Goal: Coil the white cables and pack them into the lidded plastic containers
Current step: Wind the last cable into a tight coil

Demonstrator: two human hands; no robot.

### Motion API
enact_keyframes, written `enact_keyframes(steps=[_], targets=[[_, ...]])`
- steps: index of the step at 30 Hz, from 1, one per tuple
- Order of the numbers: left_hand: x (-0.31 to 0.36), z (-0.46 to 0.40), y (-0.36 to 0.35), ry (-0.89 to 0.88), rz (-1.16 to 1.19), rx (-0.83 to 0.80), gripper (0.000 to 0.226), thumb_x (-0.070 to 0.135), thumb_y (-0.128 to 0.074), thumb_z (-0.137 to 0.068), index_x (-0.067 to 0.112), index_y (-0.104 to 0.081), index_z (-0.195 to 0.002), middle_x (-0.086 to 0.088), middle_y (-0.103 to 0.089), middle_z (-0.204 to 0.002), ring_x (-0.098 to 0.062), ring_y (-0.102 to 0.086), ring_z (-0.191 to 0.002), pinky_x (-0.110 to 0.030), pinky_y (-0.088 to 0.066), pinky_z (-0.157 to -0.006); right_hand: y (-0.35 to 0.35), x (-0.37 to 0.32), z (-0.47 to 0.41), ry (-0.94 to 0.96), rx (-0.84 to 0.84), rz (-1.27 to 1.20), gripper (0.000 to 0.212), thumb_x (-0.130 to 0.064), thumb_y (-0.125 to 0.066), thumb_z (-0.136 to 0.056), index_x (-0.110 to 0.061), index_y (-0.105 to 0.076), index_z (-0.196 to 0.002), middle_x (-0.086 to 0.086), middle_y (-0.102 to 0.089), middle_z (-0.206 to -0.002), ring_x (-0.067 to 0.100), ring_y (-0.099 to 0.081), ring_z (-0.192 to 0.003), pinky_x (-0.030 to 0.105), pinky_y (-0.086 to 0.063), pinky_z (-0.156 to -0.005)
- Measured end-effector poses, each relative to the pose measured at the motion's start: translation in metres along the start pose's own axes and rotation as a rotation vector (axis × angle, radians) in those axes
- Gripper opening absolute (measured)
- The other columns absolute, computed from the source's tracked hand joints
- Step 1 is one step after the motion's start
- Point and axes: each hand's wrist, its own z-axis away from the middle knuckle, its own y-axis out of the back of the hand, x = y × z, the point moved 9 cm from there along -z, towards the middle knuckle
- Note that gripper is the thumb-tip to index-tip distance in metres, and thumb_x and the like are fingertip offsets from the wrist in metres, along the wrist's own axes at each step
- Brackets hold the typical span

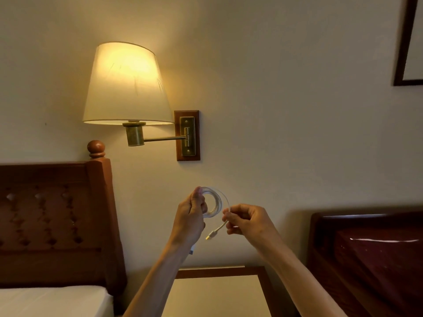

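1. The left hand (191, 216) grips a small coil of white cable (214, 203), held up in front of the wall (286, 110).
2. The right hand (246, 219) pinches the cable's loose end; the plug (211, 234) hangs down.
3. Below is a bedside table (219, 291).
4. A lit lamp (126, 85) glows above a bed (52, 298) with a wooden headboard (55, 223).

Both bare forearms reach up and forward, the left hand (191, 216) curled with fingers closed in a grip, the right hand (246, 219) pinching with thumb and forefinger just beside it.
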Motion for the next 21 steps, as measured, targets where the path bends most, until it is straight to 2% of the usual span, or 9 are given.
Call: enact_keyframes(steps=[6,10,13,17,18,21], targets=[[-0.013,-0.002,0.004,-0.065,-0.160,0.025,0.040,0.044,-0.033,-0.099,0.017,-0.052,-0.075,0.007,-0.036,-0.058,-0.008,-0.030,-0.048,-0.025,-0.028,-0.048,0.009,-0.008,0.005,-0.075,0.039,-0.448,0.016,-0.009,-0.063,-0.088,0.002,-0.073,-0.094,0.013,-0.069,-0.078,0.020,-0.067,-0.073,0.024,-0.058,-0.069],[-0.017,-0.001,-0.002,-0.087,-0.180,0.034,0.040,0.041,-0.033,-0.100,0.014,-0.058,-0.085,0.004,-0.039,-0.061,-0.010,-0.032,-0.051,-0.025,-0.029,-0.047,0.008,-0.019,0.007,0.029,0.177,-0.468,0.013,-0.008,-0.064,-0.088,-0.003,-0.075,-0.094,0.012,-0.074,-0.083,0.020,-0.072,-0.079,0.025,-0.059,-0.071],[-0.014,0.001,-0.002,-0.120,-0.218,0.054,0.037,0.039,-0.034,-0.100,0.016,-0.061,-0.088,0.011,-0.044,-0.058,-0.009,-0.036,-0.052,-0.026,-0.031,-0.050,0.012,-0.022,0.009,0.119,0.263,-0.395,0.014,-0.008,-0.066,-0.087,-0.006,-0.075,-0.097,0.010,-0.075,-0.085,0.022,-0.073,-0.083,0.028,-0.060,-0.075],[-0.013,0.003,-0.003,-0.092,-0.177,0.043,0.038,0.041,-0.035,-0.099,0.015,-0.061,-0.089,0.017,-0.046,-0.051,-0.007,-0.036,-0.050,-0.028,-0.030,-0.049,0.009,-0.026,0.011,0.239,0.290,-0.274,0.016,-0.010,-0.069,-0.085,-0.010,-0.075,-0.100,0.003,-0.075,-0.085,0.018,-0.073,-0.084,0.028,-0.059,-0.076],[-0.011,0.004,-0.003,-0.084,-0.155,0.043,0.041,0.044,-0.035,-0.098,0.014,-0.061,-0.088,0.016,-0.044,-0.051,-0.008,-0.035,-0.050,-0.027,-0.030,-0.049,0.008,-0.030,0.012,0.299,0.294,-0.166,0.015,-0.012,-0.071,-0.084,-0.013,-0.076,-0.098,-0.001,-0.075,-0.084,0.015,-0.073,-0.083,0.025,-0.059,-0.076],[-0.007,0.007,-0.004,-0.010,-0.032,0.016,0.043,0.044,-0.034,-0.100,0.017,-0.057,-0.075,0.007,-0.038,-0.054,-0.008,-0.031,-0.047,-0.025,-0.026,-0.044,-0.001,-0.042,0.018,0.515,0.379,0.395,0.015,-0.024,-0.081,-0.075,-0.022,-0.077,-0.089,-0.013,-0.067,-0.089,0.006,-0.062,-0.087,0.011,-0.047,-0.074]])
